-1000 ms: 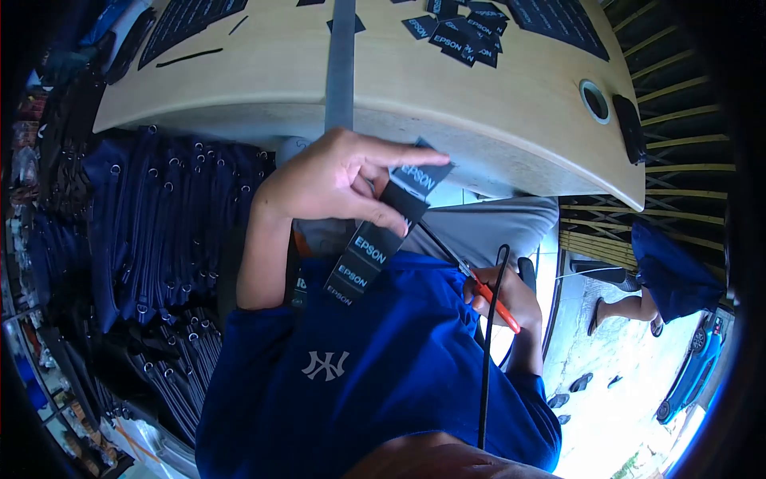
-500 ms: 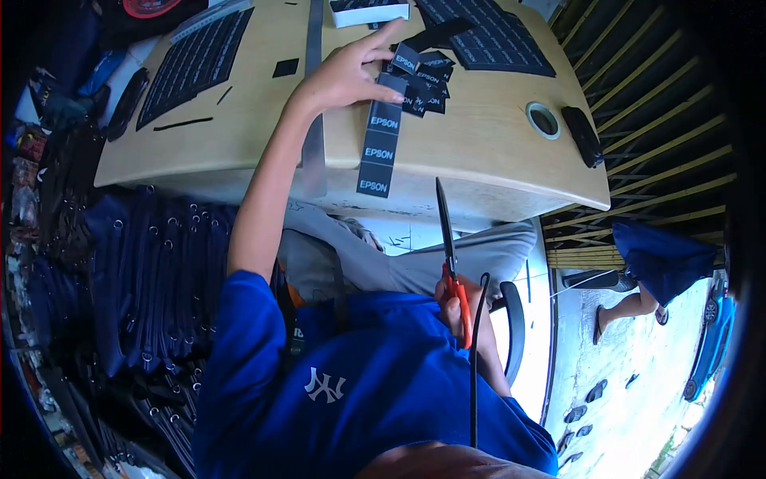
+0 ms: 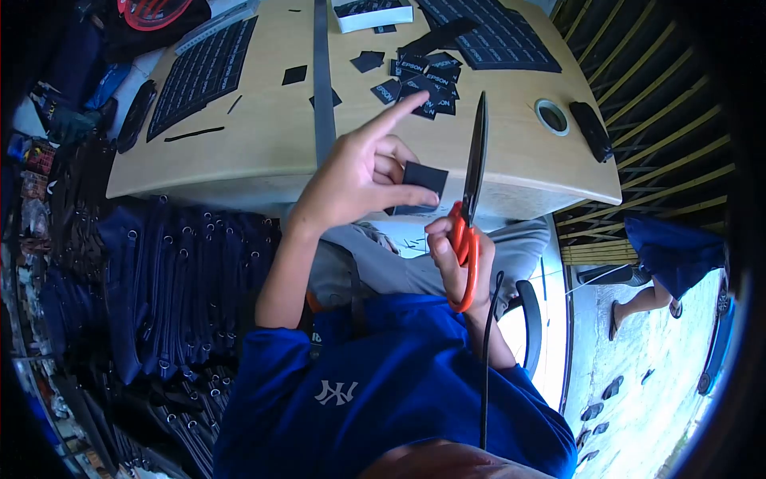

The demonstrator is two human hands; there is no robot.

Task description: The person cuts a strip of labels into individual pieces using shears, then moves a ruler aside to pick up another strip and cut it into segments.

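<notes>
My left hand [image 3: 355,180] is raised in front of the table's front edge, its index finger stretched out. Between its thumb and curled fingers it grips a black label piece [image 3: 425,179], whose visible face shows no lettering. Orange-handled scissors [image 3: 467,247] are in my right hand [image 3: 452,267], blades pointing up and looking closed. The blades stand just right of the label piece, apart from it. Beyond my left hand, a loose pile of black EPSON labels [image 3: 435,78] lies on the table, with a few single dark pieces around it.
The wooden table [image 3: 239,148] bears printed label sheets [image 3: 209,76] at left and more sheets [image 3: 499,36] at back right. A white box [image 3: 371,16], a tape roll [image 3: 552,117] and a black case [image 3: 590,132] are also there. Dark straps [image 3: 187,295] hang at left.
My left hand has come down from the pile toward me with the black label piece. My right hand has raised the scissors toward it. The hanging EPSON strip no longer shows its lettering.
</notes>
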